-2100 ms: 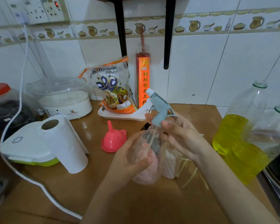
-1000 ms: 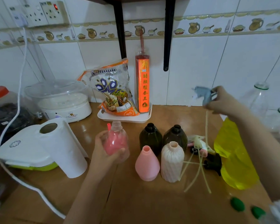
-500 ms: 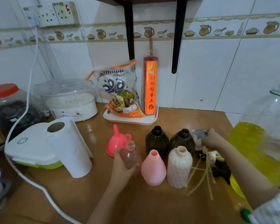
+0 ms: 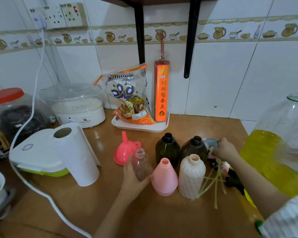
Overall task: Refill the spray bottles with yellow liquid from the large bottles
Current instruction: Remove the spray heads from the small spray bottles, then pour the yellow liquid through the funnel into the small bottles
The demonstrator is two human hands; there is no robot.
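Reading labels, we make out only red Chinese characters on the orange incense box (image 4: 162, 93); the rice bag's (image 4: 129, 98) script is blurred. Our left hand (image 4: 133, 177) wraps the clear spray bottle (image 4: 142, 164) beside the pink funnel (image 4: 126, 150); our right hand (image 4: 224, 150) pinches the blue-grey spray head (image 4: 212, 143) behind the brown bottle (image 4: 193, 149), near the large bottle (image 4: 272, 148) of yellow liquid.

Even, soft light where I'm working, shadows faint. Glare streaks on the wooden counter (image 4: 100, 138). Wide-angle bends tile lines at edges; big bottle (image 4: 280, 143) at right smeared.
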